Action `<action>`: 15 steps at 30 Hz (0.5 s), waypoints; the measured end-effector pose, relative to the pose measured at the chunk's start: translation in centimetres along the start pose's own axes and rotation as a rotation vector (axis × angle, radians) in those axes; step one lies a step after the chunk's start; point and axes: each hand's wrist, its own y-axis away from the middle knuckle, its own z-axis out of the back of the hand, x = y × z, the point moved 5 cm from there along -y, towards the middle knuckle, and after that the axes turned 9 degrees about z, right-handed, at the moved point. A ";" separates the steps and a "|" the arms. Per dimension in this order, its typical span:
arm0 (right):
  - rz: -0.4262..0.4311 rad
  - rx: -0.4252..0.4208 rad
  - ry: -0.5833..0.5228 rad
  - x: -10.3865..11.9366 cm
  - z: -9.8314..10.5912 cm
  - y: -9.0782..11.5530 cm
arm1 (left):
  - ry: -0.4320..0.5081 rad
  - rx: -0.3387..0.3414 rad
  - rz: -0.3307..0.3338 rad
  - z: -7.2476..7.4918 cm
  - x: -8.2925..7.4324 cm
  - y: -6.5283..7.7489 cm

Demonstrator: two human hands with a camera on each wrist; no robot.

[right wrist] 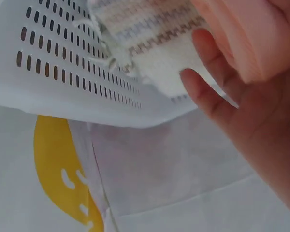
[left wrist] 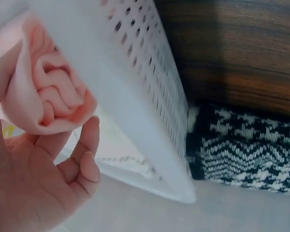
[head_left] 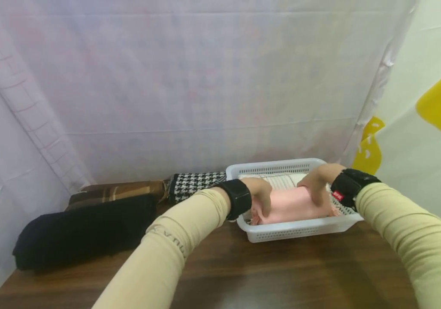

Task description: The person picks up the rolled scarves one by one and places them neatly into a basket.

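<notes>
A rolled pink scarf with fringe at its ends lies within the white plastic basket. My left hand grips its left end; in the left wrist view the roll's folded layers show between thumb and fingers. At the other end my right hand holds the roll, thumb on the near side. A cream knitted scarf with brown and grey stripes lies in the basket behind the pink one. The pink roll's underside is hidden.
Left of the basket lies a black-and-white houndstooth scarf. Farther left are a brown plaid folded cloth and a thick black roll on the dark wooden table. White sheeting hangs behind and at both sides.
</notes>
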 end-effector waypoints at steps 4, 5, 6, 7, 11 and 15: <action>-0.097 0.076 -0.069 0.2 -0.5 -0.3 | 0.144 0.306 0.104 -1.8 0.2 0.3; -0.112 0.095 -0.081 0.2 -0.5 -0.4 | 0.159 0.376 0.129 -2.1 0.2 0.5; -0.114 0.117 -0.092 0.4 -0.6 -0.5 | 0.179 0.434 0.154 -2.4 0.3 0.6; -0.111 0.140 -0.107 0.4 -0.7 -0.6 | 0.190 0.460 0.170 -2.5 0.3 0.7; -0.075 0.230 -0.192 0.6 -1.1 -1.0 | 0.115 0.316 0.095 -1.7 0.4 0.8; -0.097 0.233 -0.271 0.5 -1.0 -0.9 | -0.030 0.182 -0.003 -0.9 0.4 1.1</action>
